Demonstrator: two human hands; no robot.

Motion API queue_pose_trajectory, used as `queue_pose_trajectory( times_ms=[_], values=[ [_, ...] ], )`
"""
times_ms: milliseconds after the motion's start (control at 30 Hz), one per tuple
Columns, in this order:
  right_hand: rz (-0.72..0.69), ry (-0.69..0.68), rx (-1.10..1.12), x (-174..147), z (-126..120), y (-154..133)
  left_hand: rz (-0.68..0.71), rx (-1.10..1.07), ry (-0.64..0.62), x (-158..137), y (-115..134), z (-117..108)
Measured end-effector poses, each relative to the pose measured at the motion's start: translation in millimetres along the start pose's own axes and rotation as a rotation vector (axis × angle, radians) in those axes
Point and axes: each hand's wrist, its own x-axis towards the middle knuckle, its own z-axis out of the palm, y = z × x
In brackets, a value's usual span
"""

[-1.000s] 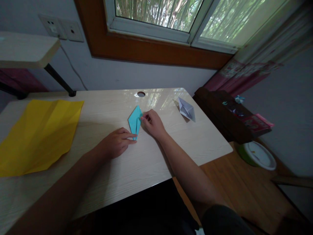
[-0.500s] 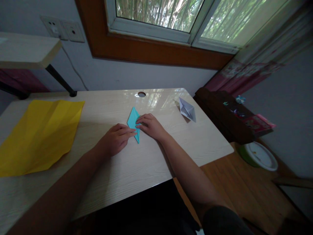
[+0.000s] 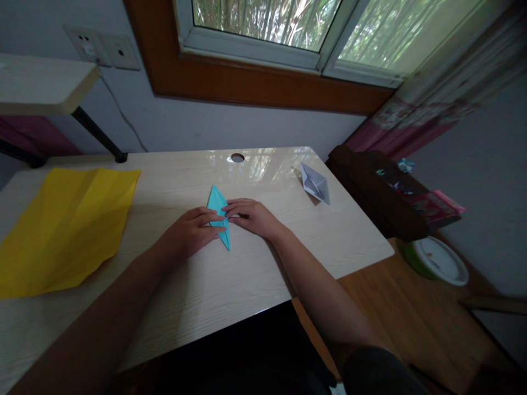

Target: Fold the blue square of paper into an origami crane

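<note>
A turquoise sheet of folded paper point(image 3: 216, 198), shaped like a long narrow diamond, lies on the desk in front of me. My left hand point(image 3: 190, 230) is closed on its left side, with the fingers over its middle and the thumb lower down. From the right, my right hand point(image 3: 254, 217) pinches the paper's right edge, its fingertips almost meeting those of the left. The fingers cover the middle of the paper, so the folds there are hidden. Both the upper and the lower point stick out past my hands.
A large yellow sheet point(image 3: 69, 230) lies at the desk's left. A folded white paper piece point(image 3: 315, 184) stands at the right. Behind is a cable hole point(image 3: 237, 158); a raised shelf point(image 3: 45, 85) is at the back left. A round bin point(image 3: 438, 262) sits on the floor.
The turquoise paper has turned a little and shifted slightly left and toward me. My right hand has moved down along its edge, and the left thumb and fingers have spread apart around it.
</note>
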Motion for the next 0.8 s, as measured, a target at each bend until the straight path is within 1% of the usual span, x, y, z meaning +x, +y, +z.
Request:
queue_pose_trajectory(
  times_ms=[133, 333, 433, 533, 667, 733, 800],
  values=[
    [-0.016, 0.010, 0.012, 1, 0, -1, 0.030, 0.003, -0.016, 0, 1, 0],
    [-0.016, -0.002, -0.040, 0, 1, 1, 0.007, 0.048, -0.019, -1, 2, 0],
    [-0.023, 0.015, -0.087, 0, 0, 0, -0.015, 0.061, -0.023, 0, 5, 1],
    [-0.034, 0.049, -0.126, -1, -1, -3, -0.058, 0.096, -0.025, 2, 8, 1],
    [-0.028, 0.083, -0.126, -2, -3, -10, -0.151, 0.189, -0.052, 4, 11, 1],
    [-0.031, 0.078, -0.104, -2, -3, -13, -0.187, 0.233, -0.057, 4, 10, 0],
    [-0.033, 0.045, -0.087, -1, -1, -15, -0.213, 0.244, -0.044, 4, 9, -2]
  ],
)
